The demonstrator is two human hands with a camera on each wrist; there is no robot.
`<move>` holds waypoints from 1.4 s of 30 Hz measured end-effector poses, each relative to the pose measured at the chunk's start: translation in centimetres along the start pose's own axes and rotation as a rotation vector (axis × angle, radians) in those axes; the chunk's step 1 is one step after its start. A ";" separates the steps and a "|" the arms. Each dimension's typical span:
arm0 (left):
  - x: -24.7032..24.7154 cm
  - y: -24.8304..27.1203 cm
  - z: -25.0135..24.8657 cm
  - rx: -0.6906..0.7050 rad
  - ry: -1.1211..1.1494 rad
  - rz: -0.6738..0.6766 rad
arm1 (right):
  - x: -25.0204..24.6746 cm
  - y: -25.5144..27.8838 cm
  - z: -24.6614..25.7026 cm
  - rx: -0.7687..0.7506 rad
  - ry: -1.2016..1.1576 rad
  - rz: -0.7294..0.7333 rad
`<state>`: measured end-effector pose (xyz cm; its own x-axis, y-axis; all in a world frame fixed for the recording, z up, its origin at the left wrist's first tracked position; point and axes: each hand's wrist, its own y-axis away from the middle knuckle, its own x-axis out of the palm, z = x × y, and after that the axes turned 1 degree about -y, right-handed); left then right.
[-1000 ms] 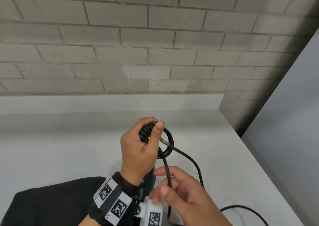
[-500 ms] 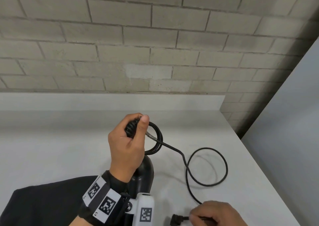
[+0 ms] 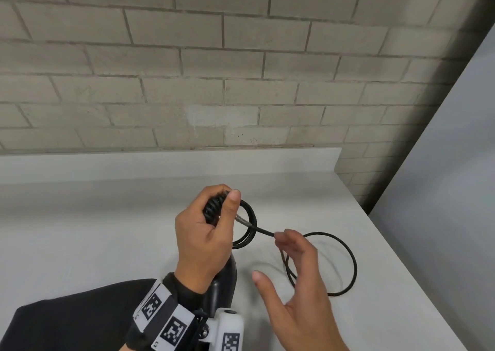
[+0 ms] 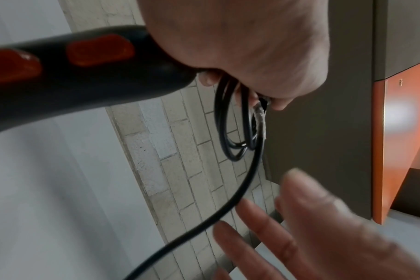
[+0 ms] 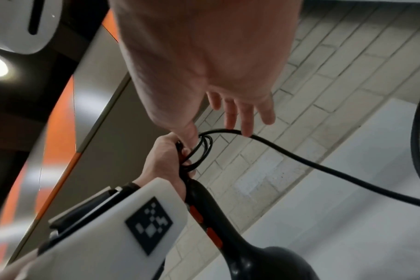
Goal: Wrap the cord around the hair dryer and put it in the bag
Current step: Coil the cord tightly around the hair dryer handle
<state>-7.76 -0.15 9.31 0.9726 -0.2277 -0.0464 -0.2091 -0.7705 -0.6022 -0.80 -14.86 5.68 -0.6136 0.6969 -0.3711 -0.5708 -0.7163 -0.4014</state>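
My left hand (image 3: 211,230) grips the end of the black hair dryer's handle (image 3: 226,283) and holds a few small coils of the black cord (image 3: 250,222) against it under the thumb. Orange buttons on the handle (image 4: 98,50) show in the left wrist view. From the coils the cord (image 3: 351,259) runs right and lies in a wide loop on the white counter. My right hand (image 3: 297,273) hovers just right of the coils with fingers spread and straight. One fingertip (image 5: 248,132) touches the cord. Neither the plug nor the dryer's head is visible in the head view.
The white counter (image 3: 107,230) ends at a low back ledge under a brick wall (image 3: 214,83); its right edge runs diagonally beside a grey panel (image 3: 442,190). Black fabric (image 3: 67,321) lies at the lower left by my left forearm; I cannot tell whether it is sleeve or bag.
My right hand let go of the cord's far end at the bottom edge and rose to the cord beside the coils, fingers now spread. The left hand kept its grip.
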 end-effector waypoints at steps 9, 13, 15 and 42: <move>-0.2 -0.2 0.2 0.009 -0.016 0.005 | -0.7 -2.3 -0.2 -0.079 0.163 0.260; -0.5 -0.3 0.4 0.019 -0.009 0.012 | -1.6 -4.1 1.1 -0.308 0.229 0.067; -0.7 -0.4 0.4 0.032 0.018 0.036 | -2.3 -5.1 1.9 -0.405 0.217 -0.016; -0.8 1.1 -0.4 0.222 0.201 0.179 | 0.1 -7.0 3.2 0.173 -0.580 0.021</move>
<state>-8.86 -1.07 8.97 0.8785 -0.4772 -0.0220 -0.3257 -0.5646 -0.7584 1.41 -9.89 11.09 -0.7951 0.5851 0.1595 -0.6062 -0.7586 -0.2389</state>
